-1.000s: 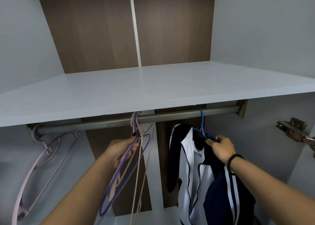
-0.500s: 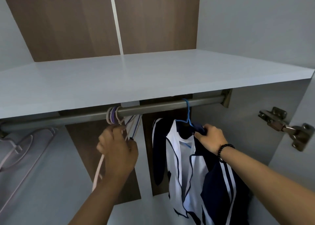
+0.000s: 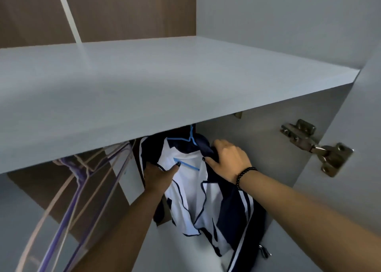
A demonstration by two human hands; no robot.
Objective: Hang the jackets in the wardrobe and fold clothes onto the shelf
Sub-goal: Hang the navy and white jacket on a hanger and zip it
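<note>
A navy and white jacket (image 3: 208, 201) hangs on a blue hanger (image 3: 190, 141) under the pale shelf (image 3: 144, 82); the rail is hidden behind the shelf's front edge. My left hand (image 3: 159, 173) grips the jacket's left front edge near the collar. My right hand (image 3: 228, 160), with a black bead bracelet at the wrist, holds the navy right collar. Both hands pull the jacket's front apart, showing the white lining.
Several empty purple and beige hangers (image 3: 82, 181) swing at the left below the shelf. A metal door hinge (image 3: 315, 146) sticks out at the right on the wardrobe's side wall. Brown back panels (image 3: 127, 9) rise above the shelf.
My left hand let go of the empty hangers and moved right onto the jacket. The view shifted right and lower, so the shelf now hides the rail. The loose hangers swing.
</note>
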